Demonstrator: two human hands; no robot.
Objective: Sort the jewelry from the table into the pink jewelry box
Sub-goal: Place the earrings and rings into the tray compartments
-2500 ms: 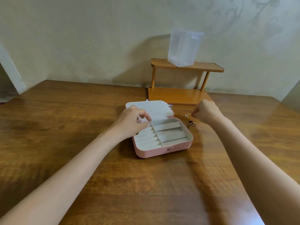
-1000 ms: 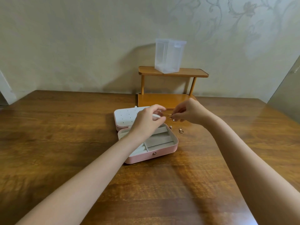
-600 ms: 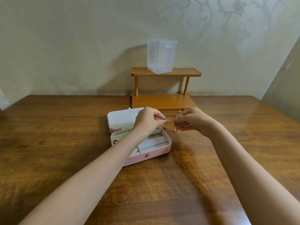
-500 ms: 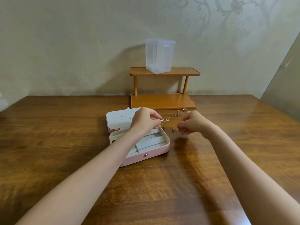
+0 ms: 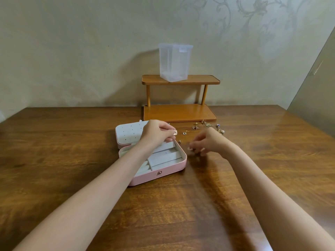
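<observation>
The pink jewelry box (image 5: pixel 163 173) lies open at the table's middle, its white dotted lid (image 5: pixel 128 132) folded back and pale compartments inside. My left hand (image 5: pixel 155 134) hovers over the box's far edge and pinches a small gold earring (image 5: pixel 175 132) at its fingertips. My right hand (image 5: pixel 206 144) is motion-blurred just right of the box, fingers curled down near the tabletop; whether it holds anything is unclear. Several small gold jewelry pieces (image 5: pixel 196 127) lie scattered on the table beyond the hands, and one tiny piece (image 5: pixel 179 141) sits by the box's right corner.
A two-tier wooden shelf (image 5: pixel 179 113) stands at the back against the wall, with a clear plastic container (image 5: pixel 174 63) on its top tier. The wooden table (image 5: pixel 72 160) stretches wide to the left and towards me.
My right hand passed an earring to my left hand, then dropped away to the right, towards the table beside the box. The camera view shifted, uncovering more scattered jewelry.
</observation>
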